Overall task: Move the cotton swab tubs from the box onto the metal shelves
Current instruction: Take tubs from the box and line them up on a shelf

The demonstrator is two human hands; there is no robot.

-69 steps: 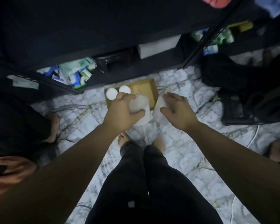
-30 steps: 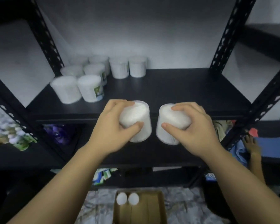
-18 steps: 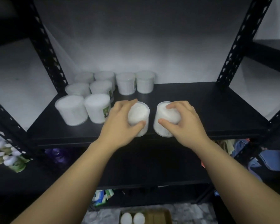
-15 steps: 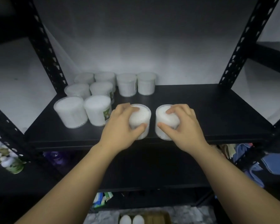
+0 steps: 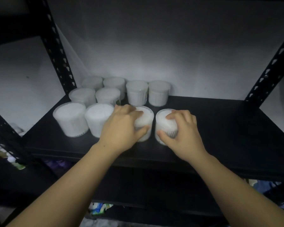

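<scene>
Two clear tubs of white cotton swabs stand side by side on the black metal shelf (image 5: pixel 228 125). My left hand (image 5: pixel 121 128) grips the left tub (image 5: pixel 145 117) from above, thumb on its near side. My right hand (image 5: pixel 182 131) grips the right tub (image 5: pixel 162 118) the same way. Both tubs sit upright with their bases on the shelf. Several more swab tubs (image 5: pixel 69 118) stand in rows to the left and behind. The box is out of view.
Black perforated uprights (image 5: pixel 56 51) frame the shelf on the left and on the right (image 5: pixel 269 69). A white wall is behind. The right half of the shelf board is bare. Lower shelves hold coloured packets (image 5: pixel 98 208).
Both hands carried the tubs up from the box on the floor and further onto the shelf, setting them down beside the front row. The view rose, so the box dropped out of sight.
</scene>
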